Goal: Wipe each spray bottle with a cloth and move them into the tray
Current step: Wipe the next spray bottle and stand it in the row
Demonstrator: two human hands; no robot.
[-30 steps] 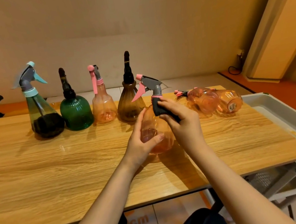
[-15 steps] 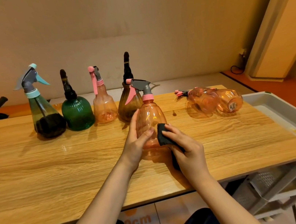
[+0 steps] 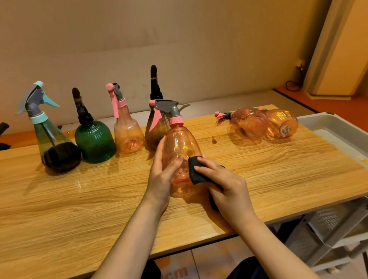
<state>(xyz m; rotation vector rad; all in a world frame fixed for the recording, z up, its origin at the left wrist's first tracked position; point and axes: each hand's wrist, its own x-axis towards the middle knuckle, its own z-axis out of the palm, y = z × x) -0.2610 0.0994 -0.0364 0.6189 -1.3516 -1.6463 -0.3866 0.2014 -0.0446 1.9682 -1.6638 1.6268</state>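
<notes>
Spray bottle, orange with a grey and pink trigger head, stands upright at the middle of the frame on the wooden table, between both hands. The left hand curls round its left side, thumb across the front. The right hand pinches a dark cloth and presses it against the bottle's lower right side. At the right edge of the frame lies the white tray, beside the table. Two orange bottles lie on their sides between the held bottle and the tray. Behind, toward the upper left, stand a teal-capped bottle, a green bottle, a pink bottle and a brown bottle, the last partly hidden by the held one.
</notes>
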